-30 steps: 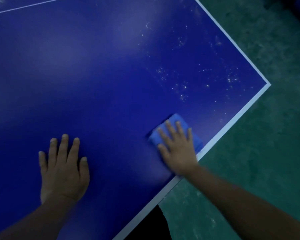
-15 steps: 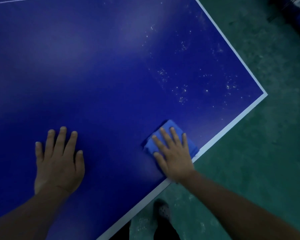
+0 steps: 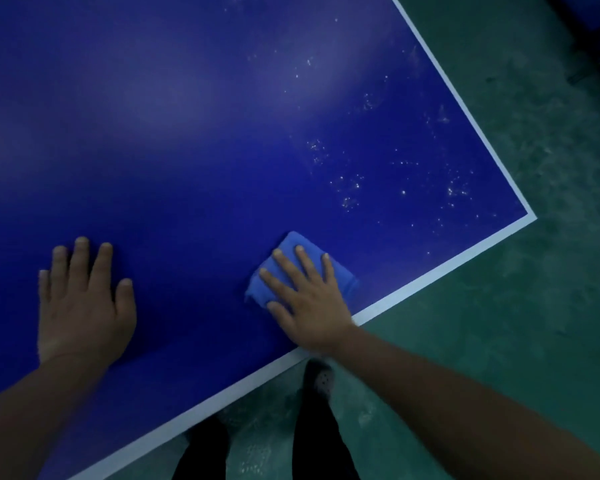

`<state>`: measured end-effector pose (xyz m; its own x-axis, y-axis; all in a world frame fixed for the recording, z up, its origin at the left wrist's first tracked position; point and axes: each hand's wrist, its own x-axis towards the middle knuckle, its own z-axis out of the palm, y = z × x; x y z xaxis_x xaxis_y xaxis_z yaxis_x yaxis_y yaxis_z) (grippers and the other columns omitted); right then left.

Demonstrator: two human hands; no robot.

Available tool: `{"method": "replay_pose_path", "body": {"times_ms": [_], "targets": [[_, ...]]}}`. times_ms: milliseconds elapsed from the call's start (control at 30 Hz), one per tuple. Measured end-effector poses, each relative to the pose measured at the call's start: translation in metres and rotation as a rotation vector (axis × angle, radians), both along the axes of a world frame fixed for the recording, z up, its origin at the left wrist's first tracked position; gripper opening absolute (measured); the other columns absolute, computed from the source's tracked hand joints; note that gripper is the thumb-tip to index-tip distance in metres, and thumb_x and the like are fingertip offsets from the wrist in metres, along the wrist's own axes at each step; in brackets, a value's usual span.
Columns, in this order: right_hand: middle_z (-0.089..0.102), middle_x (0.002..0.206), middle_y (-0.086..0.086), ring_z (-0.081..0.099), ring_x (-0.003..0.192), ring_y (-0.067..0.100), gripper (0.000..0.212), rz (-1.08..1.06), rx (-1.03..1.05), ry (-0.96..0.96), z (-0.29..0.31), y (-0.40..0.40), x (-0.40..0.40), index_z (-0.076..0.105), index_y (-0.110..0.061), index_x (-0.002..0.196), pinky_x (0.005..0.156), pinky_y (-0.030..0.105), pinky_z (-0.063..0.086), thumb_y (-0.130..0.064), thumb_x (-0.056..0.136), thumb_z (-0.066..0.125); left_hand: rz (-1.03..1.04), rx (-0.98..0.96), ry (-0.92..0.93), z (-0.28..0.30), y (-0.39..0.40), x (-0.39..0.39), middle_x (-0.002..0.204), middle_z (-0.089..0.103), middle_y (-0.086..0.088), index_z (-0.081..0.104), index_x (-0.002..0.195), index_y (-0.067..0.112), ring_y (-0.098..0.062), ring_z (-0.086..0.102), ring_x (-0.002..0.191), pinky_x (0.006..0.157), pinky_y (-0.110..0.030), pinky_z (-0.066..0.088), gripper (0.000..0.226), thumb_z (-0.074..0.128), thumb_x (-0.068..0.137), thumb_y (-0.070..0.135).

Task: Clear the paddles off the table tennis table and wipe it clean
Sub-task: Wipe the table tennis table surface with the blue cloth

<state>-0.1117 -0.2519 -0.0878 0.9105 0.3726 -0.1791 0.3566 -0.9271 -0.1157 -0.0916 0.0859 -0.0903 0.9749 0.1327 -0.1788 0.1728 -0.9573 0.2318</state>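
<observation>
paddles: none show on the part of the desk point(image 3: 187, 133) that is in view, so the clearing step looks done here; the rest of the desk is out of frame and cannot be judged.
step in hand: wiping, near the desk's right corner.
cloth: a folded blue cloth point(image 3: 291, 247) lies flat on the blue surface, just inside the white border line point(image 3: 430, 278) of the near edge.
right hand: the right hand point(image 3: 309, 299) lies on top of the cloth, fingers straight and spread, pressing it down, not curled round it.
left hand: the left hand point(image 3: 84, 303) rests flat on the bare desk, well apart from the cloth, fingers straight, holding nothing; it seems to brace the body.
still dirty: pale specks point(image 3: 350, 188) scatter between the cloth and the far right corner, and further up along the right edge.
looks cleaner: the stretch to the left shows no specks, though the light is dim.
left to do: by my reading, the speckled corner area remains to be wiped.
floor: green floor point(image 3: 499, 323) and the person's dark legs point(image 3: 319, 445) show below the edge.
</observation>
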Motion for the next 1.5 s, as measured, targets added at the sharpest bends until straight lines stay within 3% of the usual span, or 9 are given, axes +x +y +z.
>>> {"method": "replay_pose_path", "body": {"times_ms": [67, 267, 333, 467, 733, 800, 967, 1233, 1500], "targets": [[0.018, 0.167, -0.001, 0.012, 0.154, 0.033, 0.057, -0.077, -0.075, -0.017, 0.004, -0.06, 0.029, 0.026, -0.035, 0.157, 0.119, 0.065, 0.009, -0.053, 0.103, 0.023, 0.041, 0.0, 0.017, 0.004, -0.03, -0.024, 0.167, 0.011, -0.014, 0.024, 0.158, 0.012, -0.031, 0.001, 0.154, 0.124, -0.051, 0.002, 0.07, 0.02, 0.098, 0.048], [-0.005, 0.169, -0.002, -0.005, 0.155, 0.03, 0.061, -0.942, -0.005, 0.054, 0.014, -0.176, 0.1, 0.005, -0.036, 0.161, 0.119, 0.066, 0.001, -0.055, 0.104, 0.012, 0.04, -0.089, 0.056, 0.02, -0.171, -0.076, 0.167, 0.003, -0.014, 0.018, 0.158, 0.013, -0.03, -0.007, 0.155, 0.124, -0.045, -0.006, 0.076, 0.013, 0.094, 0.051], [0.002, 0.169, 0.001, 0.001, 0.155, 0.033, 0.061, -0.81, 0.023, 0.009, 0.01, -0.143, 0.085, 0.012, -0.034, 0.161, 0.118, 0.069, 0.003, -0.052, 0.102, 0.013, -0.014, -0.091, 0.047, 0.018, -0.215, -0.083, 0.166, -0.005, -0.009, 0.012, 0.159, 0.015, -0.025, -0.014, 0.154, 0.124, -0.043, -0.008, 0.076, 0.006, 0.093, 0.052], [0.025, 0.165, 0.002, 0.018, 0.153, 0.035, 0.057, 0.068, -0.009, -0.022, -0.005, -0.125, 0.016, 0.034, -0.033, 0.155, 0.117, 0.069, 0.013, -0.054, 0.104, 0.02, 0.02, 0.003, 0.062, 0.011, -0.251, -0.085, 0.167, 0.004, -0.008, 0.017, 0.158, 0.016, -0.024, -0.006, 0.155, 0.125, -0.049, -0.004, 0.073, 0.011, 0.096, 0.052], [0.0, 0.17, 0.0, -0.002, 0.155, 0.031, 0.062, -0.909, -0.026, 0.018, 0.009, -0.281, 0.108, 0.006, -0.036, 0.16, 0.118, 0.068, 0.003, -0.056, 0.102, 0.011, 0.01, 0.121, 0.04, 0.002, -0.251, -0.087, 0.166, 0.017, -0.012, 0.026, 0.157, 0.014, -0.028, 0.007, 0.154, 0.123, -0.055, 0.004, 0.072, 0.017, 0.098, 0.054], [0.005, 0.169, 0.001, 0.003, 0.155, 0.033, 0.062, -0.813, -0.019, -0.005, 0.005, -0.236, 0.089, 0.012, -0.034, 0.16, 0.118, 0.069, 0.004, -0.054, 0.101, 0.014, 0.02, 0.114, 0.025, 0.002, -0.251, -0.086, 0.166, 0.018, -0.013, 0.028, 0.157, 0.013, -0.029, 0.008, 0.154, 0.123, -0.056, 0.005, 0.072, 0.019, 0.098, 0.054], [0.023, 0.166, 0.001, 0.014, 0.154, 0.033, 0.057, 0.1, -0.021, -0.038, -0.006, -0.183, 0.035, 0.031, -0.034, 0.155, 0.118, 0.068, 0.011, -0.055, 0.103, 0.025, 0.044, 0.116, -0.007, -0.001, -0.252, -0.087, 0.165, 0.02, -0.011, 0.031, 0.156, 0.014, -0.028, 0.009, 0.154, 0.122, -0.058, 0.006, 0.071, 0.023, 0.097, 0.052], [-0.003, 0.17, 0.0, -0.004, 0.155, 0.031, 0.06, -0.867, -0.059, 0.053, 0.012, -0.307, 0.111, 0.002, -0.036, 0.16, 0.118, 0.067, 0.002, -0.055, 0.104, 0.012, 0.087, 0.152, -0.014, -0.001, -0.251, -0.088, 0.165, 0.018, -0.017, 0.028, 0.157, 0.011, -0.031, 0.009, 0.154, 0.122, -0.059, 0.006, 0.073, 0.024, 0.097, 0.053], [0.02, 0.167, 0.003, 0.013, 0.153, 0.036, 0.06, -0.129, 0.023, -0.036, -0.004, -0.11, 0.034, 0.03, -0.033, 0.156, 0.117, 0.068, 0.004, -0.053, 0.1, 0.025, 0.186, 0.076, -0.157, -0.001, -0.255, -0.091, 0.162, 0.02, -0.022, 0.035, 0.151, 0.0, -0.036, 0.016, 0.152, 0.121, -0.06, 0.01, 0.076, 0.031, 0.093, 0.049]]}}
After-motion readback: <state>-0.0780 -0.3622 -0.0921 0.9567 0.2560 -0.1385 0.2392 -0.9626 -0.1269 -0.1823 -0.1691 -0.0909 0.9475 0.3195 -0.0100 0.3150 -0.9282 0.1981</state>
